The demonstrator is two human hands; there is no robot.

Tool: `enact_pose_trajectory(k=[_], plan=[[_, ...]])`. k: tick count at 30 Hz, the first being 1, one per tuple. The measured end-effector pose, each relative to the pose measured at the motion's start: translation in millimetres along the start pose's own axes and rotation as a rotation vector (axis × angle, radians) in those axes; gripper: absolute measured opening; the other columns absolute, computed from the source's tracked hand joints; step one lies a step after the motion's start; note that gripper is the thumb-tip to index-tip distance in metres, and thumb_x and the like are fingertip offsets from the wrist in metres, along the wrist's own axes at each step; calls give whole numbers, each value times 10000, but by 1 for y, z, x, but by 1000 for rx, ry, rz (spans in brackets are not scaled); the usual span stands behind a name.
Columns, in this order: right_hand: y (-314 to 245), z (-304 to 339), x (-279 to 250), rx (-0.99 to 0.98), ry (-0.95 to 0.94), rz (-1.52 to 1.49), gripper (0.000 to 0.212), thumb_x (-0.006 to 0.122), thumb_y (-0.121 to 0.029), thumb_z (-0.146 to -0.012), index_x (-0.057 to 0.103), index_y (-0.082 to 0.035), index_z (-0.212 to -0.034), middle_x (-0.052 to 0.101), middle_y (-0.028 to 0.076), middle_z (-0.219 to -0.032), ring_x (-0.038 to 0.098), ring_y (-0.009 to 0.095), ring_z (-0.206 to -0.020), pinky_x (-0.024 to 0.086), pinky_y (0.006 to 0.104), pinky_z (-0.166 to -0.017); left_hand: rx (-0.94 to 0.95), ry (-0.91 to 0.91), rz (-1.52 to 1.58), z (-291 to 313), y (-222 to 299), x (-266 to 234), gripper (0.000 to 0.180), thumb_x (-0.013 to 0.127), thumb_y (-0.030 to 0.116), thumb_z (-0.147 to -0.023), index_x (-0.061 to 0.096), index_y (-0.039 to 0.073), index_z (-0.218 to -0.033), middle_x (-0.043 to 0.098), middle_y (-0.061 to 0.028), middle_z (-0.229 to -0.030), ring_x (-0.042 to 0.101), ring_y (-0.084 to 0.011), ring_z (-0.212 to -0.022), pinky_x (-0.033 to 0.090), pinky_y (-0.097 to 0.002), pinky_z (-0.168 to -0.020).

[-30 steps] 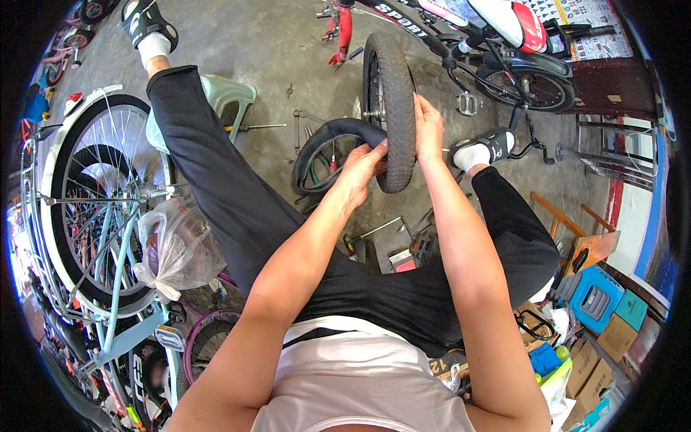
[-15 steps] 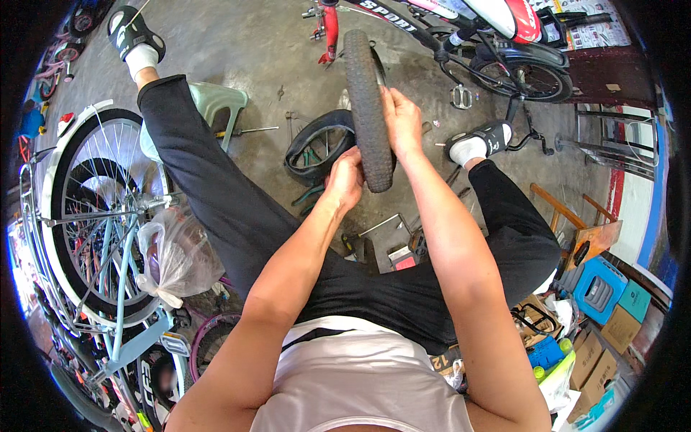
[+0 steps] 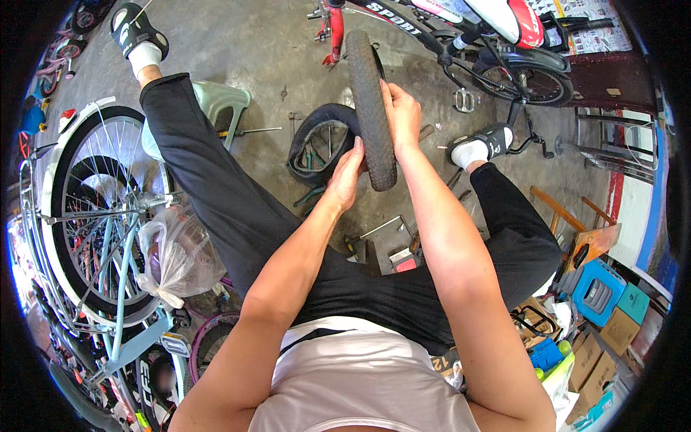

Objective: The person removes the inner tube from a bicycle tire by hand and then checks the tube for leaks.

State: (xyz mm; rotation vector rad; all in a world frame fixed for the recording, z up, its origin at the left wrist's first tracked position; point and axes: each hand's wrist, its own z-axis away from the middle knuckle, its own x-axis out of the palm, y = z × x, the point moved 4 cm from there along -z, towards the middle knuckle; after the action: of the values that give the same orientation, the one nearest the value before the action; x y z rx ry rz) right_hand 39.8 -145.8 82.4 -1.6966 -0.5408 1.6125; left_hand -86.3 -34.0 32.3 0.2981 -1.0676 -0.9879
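A small bicycle wheel (image 3: 371, 119) with a dark, dusty tyre stands upright on edge between my hands, its tread toward me. My right hand (image 3: 402, 115) grips the wheel's right side, fingers curled behind the rim. At the lower left side of the tyre is my left hand (image 3: 347, 175), its thumb pointing up along the sidewall and its other fingers mostly hidden. Just left of the wheel, a loose black tyre (image 3: 306, 133) lies on the floor, with green-handled pliers (image 3: 311, 160) showing inside its ring.
A red and black bicycle (image 3: 446, 43) stands ahead. At left are a light-blue bicycle (image 3: 119, 266) with a knotted plastic bag (image 3: 176, 259), and a pale green stool (image 3: 230, 108). A screwdriver (image 3: 252, 131) lies on the floor. Boxes and a blue case (image 3: 599, 282) crowd the right.
My left thumb has straightened upward along the tyre, where the hand was more closed before. The wheel has shifted slightly right and its tread looks smoother. My right hand has barely moved.
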Motion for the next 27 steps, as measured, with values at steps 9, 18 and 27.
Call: enact_pose_trajectory(k=[9, 18, 27], plan=[[5, 1, -19, -43, -18, 42, 453, 544, -464, -1027, 679, -51, -900, 650, 251, -835, 623, 487, -842, 490, 509, -702, -154, 69, 123, 1, -13, 0, 527, 402, 474, -1111, 597, 34, -1325, 665, -53, -1271, 601, -170, -1122, 446, -359, -988], [20, 13, -11, -64, -59, -66, 416, 550, -444, -1039, 688, -53, -1012, 667, 258, -894, 632, 481, -889, 498, 480, -740, 92, 621, 206, -36, -8, -72, 465, 486, 467, -1087, 682, 49, -1137, 686, -75, -1040, 640, -229, -860, 516, -409, -783], [140, -12, -28, 135, -31, -277, 287, 551, -242, -1058, 709, -27, -1164, 757, 68, -1003, 692, 164, -849, 522, 303, -766, -109, 436, 271, -36, 48, -73, 885, 502, 852, -867, 553, 45, -1229, 676, -122, -1139, 669, -325, -987, 512, -531, -876]])
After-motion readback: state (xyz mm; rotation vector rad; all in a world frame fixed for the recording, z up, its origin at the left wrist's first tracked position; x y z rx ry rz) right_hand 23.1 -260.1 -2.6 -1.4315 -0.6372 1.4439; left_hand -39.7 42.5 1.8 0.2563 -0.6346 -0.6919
